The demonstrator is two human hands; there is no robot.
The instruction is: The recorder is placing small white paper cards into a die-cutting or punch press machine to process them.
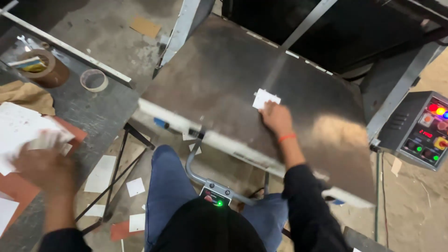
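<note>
Our right hand [277, 116] presses flat fingers on a white card [265, 98] at their tips; our left hand [43, 163] — blurred, grip unclear — touches white sheets [18, 126].

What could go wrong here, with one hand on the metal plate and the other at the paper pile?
1. The right hand presses a small white card on the metal plate of a powered machine; fingers might get caught.
2. The left hand reaches blurred into the white sheets; some may slide to the floor, where others already lie.
</note>
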